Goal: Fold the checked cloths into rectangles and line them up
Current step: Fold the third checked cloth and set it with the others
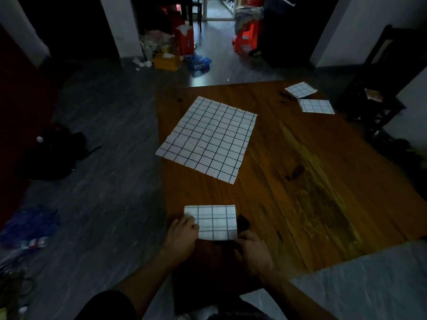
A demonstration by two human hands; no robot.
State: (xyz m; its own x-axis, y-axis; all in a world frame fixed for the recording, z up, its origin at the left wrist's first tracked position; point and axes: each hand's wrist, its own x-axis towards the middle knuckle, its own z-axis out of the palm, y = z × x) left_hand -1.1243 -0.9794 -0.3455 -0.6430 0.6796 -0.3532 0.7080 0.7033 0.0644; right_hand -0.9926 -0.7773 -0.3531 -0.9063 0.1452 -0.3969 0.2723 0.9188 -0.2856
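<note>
While the left hand (182, 229) presses flat on the near folded white checked cloth rectangle (213, 222) and the right hand (250, 247) touches its near corner, grip unclear, this fold looks finished on the brown wooden tabletop (312, 181). Beyond lies one large unfolded white checked cloth (208, 138), still to do. Two small folded checked cloth rectangles (308, 98) lie at the far corner, not neatly aligned.

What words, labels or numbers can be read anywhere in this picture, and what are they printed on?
None can be read.
The red bag on the floor: any print is too dark and blurred.
The red stool: no legible marking.
The yellow box: too small to read.
The blue packet by the left edge: red and white marks, blurred, unreadable.
The checked cloths, such as the unfolded cloth, carry only grid lines.
</note>
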